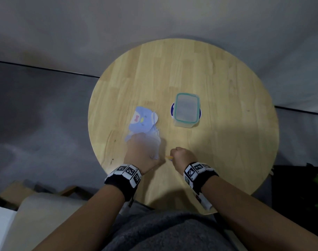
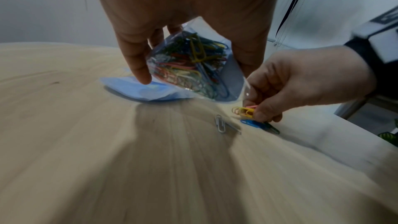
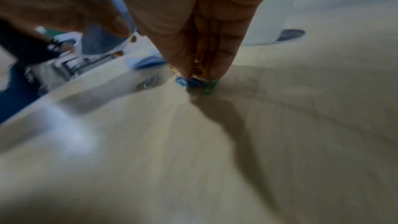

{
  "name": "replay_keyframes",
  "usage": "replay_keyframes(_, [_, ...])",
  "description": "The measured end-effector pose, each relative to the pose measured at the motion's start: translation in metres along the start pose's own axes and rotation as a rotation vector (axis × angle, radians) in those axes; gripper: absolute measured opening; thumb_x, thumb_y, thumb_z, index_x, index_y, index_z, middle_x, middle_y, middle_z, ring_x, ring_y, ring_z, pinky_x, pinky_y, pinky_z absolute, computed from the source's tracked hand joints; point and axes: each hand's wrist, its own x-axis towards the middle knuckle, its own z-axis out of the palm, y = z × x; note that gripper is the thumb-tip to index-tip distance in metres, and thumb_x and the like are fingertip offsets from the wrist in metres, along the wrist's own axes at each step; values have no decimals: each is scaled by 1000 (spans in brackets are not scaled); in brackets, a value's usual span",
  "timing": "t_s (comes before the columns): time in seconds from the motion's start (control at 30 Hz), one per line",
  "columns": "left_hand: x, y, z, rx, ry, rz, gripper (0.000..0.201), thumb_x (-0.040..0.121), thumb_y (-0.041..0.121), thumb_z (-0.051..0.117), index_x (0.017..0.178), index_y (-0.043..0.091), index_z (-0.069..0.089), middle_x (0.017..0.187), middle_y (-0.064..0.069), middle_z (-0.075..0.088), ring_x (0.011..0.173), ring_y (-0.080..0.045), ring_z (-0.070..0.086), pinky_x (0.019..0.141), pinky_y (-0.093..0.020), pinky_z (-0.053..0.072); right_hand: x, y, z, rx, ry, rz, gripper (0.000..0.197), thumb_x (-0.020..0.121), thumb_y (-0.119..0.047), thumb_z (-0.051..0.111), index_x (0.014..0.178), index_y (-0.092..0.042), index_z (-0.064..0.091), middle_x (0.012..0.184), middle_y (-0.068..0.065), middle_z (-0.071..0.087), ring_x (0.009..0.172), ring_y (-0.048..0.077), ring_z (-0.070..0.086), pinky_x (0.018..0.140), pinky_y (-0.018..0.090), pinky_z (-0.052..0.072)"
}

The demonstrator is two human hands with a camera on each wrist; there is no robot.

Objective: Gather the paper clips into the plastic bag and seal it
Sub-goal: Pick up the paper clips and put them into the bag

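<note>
My left hand [image 1: 141,153] [image 2: 172,14] holds a clear plastic bag [image 2: 189,64] [image 1: 151,142] just above the table, gripped between thumb and fingers; it holds many coloured paper clips. To its right my right hand [image 1: 181,156] [image 2: 290,84] [image 3: 200,43] pinches a few yellow and orange paper clips [image 2: 244,110] [image 3: 199,67] at the tabletop. Loose on the wood lie a silver clip [image 2: 220,123] [image 3: 148,82], a blue clip [image 2: 251,123] [image 3: 183,81] and a green clip [image 2: 272,128] [image 3: 211,87], the last two right under my right fingertips.
The round wooden table [image 1: 227,138] carries a blue penguin-print pouch [image 1: 143,121] [image 2: 142,89] beyond my left hand and a lidded clear box with a green rim [image 1: 186,109] on a blue-and-white coaster. The table's near edge runs close to my body.
</note>
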Motion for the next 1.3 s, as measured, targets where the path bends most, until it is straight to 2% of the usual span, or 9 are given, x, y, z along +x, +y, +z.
replay_keyframes(0.23, [4, 3, 8, 2, -8, 49, 56, 58, 33, 64, 100, 0, 47, 95, -15, 47, 84, -32, 44, 75, -33, 30, -13, 5, -45, 589, 187, 271, 2, 73, -11, 70, 74, -11, 71, 73, 12, 70, 73, 27, 64, 69, 26, 46])
replay_keyframes(0.33, [8, 13, 11, 5, -16, 85, 52, 60, 35, 63, 98, 2, 47, 93, -13, 45, 84, -30, 42, 74, -32, 29, -13, -2, -80, 698, 90, 296, 20, 68, -7, 71, 56, -21, 64, 52, 3, 60, 53, 20, 59, 64, 33, 55])
replay_keyframes(0.4, [10, 21, 12, 10, -13, 130, 52, 64, 35, 63, 100, 3, 46, 93, -13, 46, 85, -29, 40, 73, -35, 34, -11, -10, -98, 610, -3, 295, 15, 68, -5, 67, 57, -15, 65, 48, 6, 57, 49, 21, 55, 59, 31, 54])
replay_keyframes(0.5, [12, 34, 15, 15, 4, 221, 52, 68, 34, 66, 105, 4, 46, 95, -13, 48, 86, -25, 35, 74, -39, 40, -7, -22, -117, 409, -36, 285, 15, 71, -6, 65, 79, 5, 71, 60, 19, 63, 57, 22, 54, 58, 29, 48])
replay_keyframes(0.6, [14, 44, 16, 3, -35, 229, 61, 64, 38, 68, 109, 3, 45, 100, -13, 47, 90, -24, 32, 78, -39, 38, -3, -28, -123, 405, -13, 281, 19, 73, -7, 67, 86, 6, 72, 85, 23, 72, 73, 30, 67, 69, 35, 58])
replay_keyframes(0.73, [16, 48, 14, -33, -2, 205, 56, 63, 36, 66, 104, 3, 46, 98, -12, 47, 90, -25, 35, 79, -34, 34, -9, -24, -125, 584, 108, 283, 13, 77, -5, 62, 78, 0, 74, 65, 12, 68, 64, 24, 60, 71, 35, 56])
replay_keyframes(0.87, [15, 39, 14, -15, 6, 181, 60, 61, 43, 58, 104, 3, 46, 93, -14, 49, 87, -29, 41, 76, -33, 29, -13, -1, -101, 585, 371, 329, 13, 77, -10, 59, 70, -3, 67, 70, 14, 68, 67, 31, 62, 67, 39, 56])
replay_keyframes(1.07, [8, 29, 11, -3, -31, 112, 71, 56, 51, 51, 103, -1, 48, 97, -16, 49, 92, -34, 46, 83, -40, 37, -22, 13, -44, 167, -94, 364, 23, 82, -21, 64, 96, -3, 62, 104, 18, 66, 99, 33, 62, 82, 34, 50])
replay_keyframes(1.3, [8, 2, 0, 76, -15, 72, 63, 54, 44, 60, 102, 5, 43, 94, -12, 47, 88, -33, 46, 80, -37, 33, -13, -7, -12, 112, -28, 303, 38, 78, -36, 68, 99, -6, 58, 106, 17, 63, 101, 35, 60, 83, 39, 49])
